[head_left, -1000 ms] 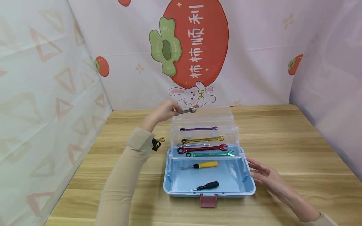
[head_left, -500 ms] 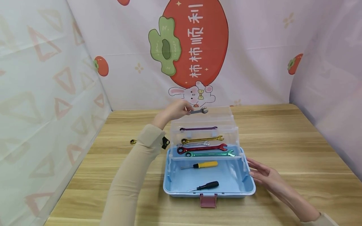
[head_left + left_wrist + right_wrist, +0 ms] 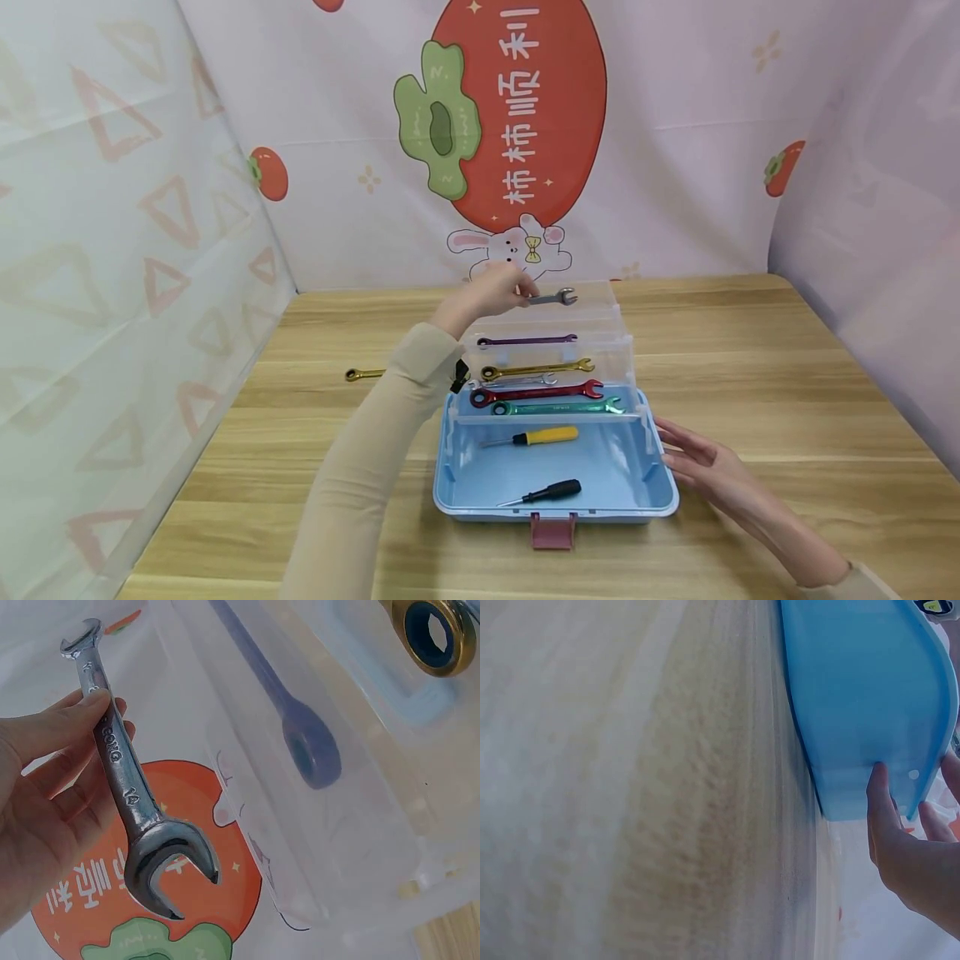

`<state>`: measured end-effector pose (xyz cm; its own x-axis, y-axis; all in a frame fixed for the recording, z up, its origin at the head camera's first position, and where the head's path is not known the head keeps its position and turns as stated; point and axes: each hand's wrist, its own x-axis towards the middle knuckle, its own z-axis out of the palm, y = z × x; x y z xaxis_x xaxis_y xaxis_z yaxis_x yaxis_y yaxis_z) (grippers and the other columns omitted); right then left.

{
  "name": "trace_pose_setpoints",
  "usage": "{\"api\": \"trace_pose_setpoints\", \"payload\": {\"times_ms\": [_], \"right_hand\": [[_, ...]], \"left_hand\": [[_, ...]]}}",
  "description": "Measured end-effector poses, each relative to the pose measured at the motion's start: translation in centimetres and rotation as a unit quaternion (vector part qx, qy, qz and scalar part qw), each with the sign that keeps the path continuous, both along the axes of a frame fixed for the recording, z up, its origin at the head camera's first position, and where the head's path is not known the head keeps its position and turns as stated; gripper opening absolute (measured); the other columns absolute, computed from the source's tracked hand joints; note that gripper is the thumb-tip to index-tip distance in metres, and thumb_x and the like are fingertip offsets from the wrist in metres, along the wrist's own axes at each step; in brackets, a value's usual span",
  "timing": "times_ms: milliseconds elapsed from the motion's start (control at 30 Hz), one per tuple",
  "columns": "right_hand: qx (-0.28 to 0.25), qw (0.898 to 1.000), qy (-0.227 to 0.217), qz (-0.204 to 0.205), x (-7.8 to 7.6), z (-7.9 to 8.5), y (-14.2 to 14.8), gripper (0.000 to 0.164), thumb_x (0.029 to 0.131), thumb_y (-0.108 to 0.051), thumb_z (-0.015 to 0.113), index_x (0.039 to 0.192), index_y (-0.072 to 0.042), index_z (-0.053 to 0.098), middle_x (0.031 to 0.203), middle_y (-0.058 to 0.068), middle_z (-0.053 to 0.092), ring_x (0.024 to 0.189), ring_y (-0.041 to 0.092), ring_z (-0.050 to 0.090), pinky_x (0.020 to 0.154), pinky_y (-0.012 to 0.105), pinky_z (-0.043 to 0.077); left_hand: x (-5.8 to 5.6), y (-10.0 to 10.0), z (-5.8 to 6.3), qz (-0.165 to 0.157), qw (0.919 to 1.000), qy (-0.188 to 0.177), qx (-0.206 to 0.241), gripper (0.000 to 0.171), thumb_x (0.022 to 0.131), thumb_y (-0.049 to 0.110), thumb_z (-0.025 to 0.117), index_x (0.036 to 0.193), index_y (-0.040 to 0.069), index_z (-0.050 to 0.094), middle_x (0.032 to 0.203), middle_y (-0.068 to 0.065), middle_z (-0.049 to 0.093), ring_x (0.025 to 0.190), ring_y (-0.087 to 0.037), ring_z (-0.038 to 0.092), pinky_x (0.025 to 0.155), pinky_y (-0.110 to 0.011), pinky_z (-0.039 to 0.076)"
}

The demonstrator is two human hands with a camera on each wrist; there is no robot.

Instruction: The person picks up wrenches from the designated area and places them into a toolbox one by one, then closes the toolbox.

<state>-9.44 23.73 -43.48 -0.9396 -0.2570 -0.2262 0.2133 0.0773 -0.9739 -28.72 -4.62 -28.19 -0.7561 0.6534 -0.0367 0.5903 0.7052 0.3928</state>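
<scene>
Above the back of the toolbox in the head view, my left hand (image 3: 498,292) pinches a silver open-end wrench (image 3: 553,297). In the left wrist view thumb and fingers hold the wrench (image 3: 120,761) mid-shank, its larger end toward the camera. My right hand (image 3: 708,475) rests its outstretched fingertips on the right side of the blue toolbox (image 3: 637,513); the right wrist view shows them against its outer wall. Clear stepped trays hold a purple wrench (image 3: 528,340), a gold wrench (image 3: 536,370), a small silver wrench (image 3: 517,383), a red wrench (image 3: 536,394) and a green wrench (image 3: 558,409).
On the box floor lie a yellow-handled screwdriver (image 3: 551,436) and a black-handled screwdriver (image 3: 555,491). A pink latch (image 3: 552,532) hangs at the front. Another gold wrench (image 3: 363,375) lies on the wooden table (image 3: 750,350) left of the box, partly hidden by my left sleeve.
My left hand has moved right with the silver open-end wrench, from the box's back left corner to over the rear tray. The right hand has stayed at the box's side.
</scene>
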Motion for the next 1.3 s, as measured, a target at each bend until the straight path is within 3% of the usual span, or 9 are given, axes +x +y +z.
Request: {"api": "trace_pose_setpoints", "payload": {"times_ms": [200, 467, 700, 933, 1133, 1300], "right_hand": [[-0.012, 1.0, 0.011, 0.003, -0.1, -0.1, 0.2, 0.057, 0.088, -0.013, 0.054, 0.138, -0.005, 0.028, 0.125, 0.0, 0.045, 0.102, -0.004, 0.05, 0.083, 0.022, 0.045], [-0.015, 1.0, 0.01, 0.005, -0.1, -0.1, 0.1, 0.057, 0.088, -0.012, 0.054, 0.138, -0.005, 0.028, 0.124, 0.0, 0.045, 0.102, -0.004, 0.05, 0.083, 0.022, 0.045], [0.003, 1.0, 0.001, -0.002, -0.1, -0.1, 0.0, 0.058, 0.087, -0.014, 0.055, 0.138, -0.005, 0.027, 0.132, 0.013, 0.039, 0.102, -0.004, 0.05, 0.083, 0.023, 0.045], [-0.003, 1.0, 0.002, -0.002, -0.1, -0.1, 0.0, 0.058, 0.087, -0.013, 0.055, 0.138, -0.006, 0.027, 0.13, 0.008, 0.041, 0.102, -0.004, 0.05, 0.083, 0.023, 0.045], [0.012, 1.0, -0.008, -0.004, 0.0, 0.1, -0.1, 0.06, 0.088, -0.015, 0.054, 0.139, -0.004, 0.024, 0.137, 0.026, 0.026, 0.101, -0.006, 0.049, 0.083, 0.023, 0.045], [0.017, 1.0, -0.016, -0.004, 0.0, 0.2, -0.1, 0.062, 0.088, -0.016, 0.054, 0.139, -0.003, 0.022, 0.138, 0.03, 0.02, 0.1, -0.008, 0.049, 0.084, 0.024, 0.045]], "left_hand": [[0.0, 1.3, -0.2, -0.02, 0.9997, -0.005, -0.008, 0.018, 0.083, 0.003, 0.059, 0.098, 0.005, 0.068, 0.091, -0.005, 0.065, 0.083, -0.016, 0.052, 0.075, -0.023, 0.044], [0.1, 2.6, -0.6, -0.014, 0.9994, -0.011, -0.029, 0.019, 0.082, 0.003, 0.06, 0.098, 0.006, 0.068, 0.092, -0.004, 0.064, 0.083, -0.016, 0.052, 0.074, -0.022, 0.045], [0.2, 3.2, -1.3, -0.01, 0.9989, -0.039, -0.023, 0.018, 0.083, 0.004, 0.059, 0.098, 0.007, 0.068, 0.093, -0.004, 0.063, 0.083, -0.015, 0.053, 0.075, -0.021, 0.045], [0.1, 3.5, -2.2, -0.019, 0.9984, -0.044, -0.031, 0.017, 0.083, 0.005, 0.06, 0.097, 0.008, 0.069, 0.091, -0.001, 0.063, 0.081, -0.013, 0.053, 0.073, -0.02, 0.045], [0.1, 3.6, -2.6, -0.03, 0.9979, -0.048, -0.031, 0.019, 0.083, 0.004, 0.059, 0.099, 0.008, 0.068, 0.095, -0.002, 0.063, 0.083, -0.012, 0.055, 0.077, -0.021, 0.046], [0.2, 3.7, -2.7, -0.032, 0.9976, -0.052, -0.032, 0.019, 0.083, 0.004, 0.058, 0.099, 0.008, 0.068, 0.096, -0.002, 0.063, 0.085, -0.012, 0.054, 0.078, -0.02, 0.046]]}}
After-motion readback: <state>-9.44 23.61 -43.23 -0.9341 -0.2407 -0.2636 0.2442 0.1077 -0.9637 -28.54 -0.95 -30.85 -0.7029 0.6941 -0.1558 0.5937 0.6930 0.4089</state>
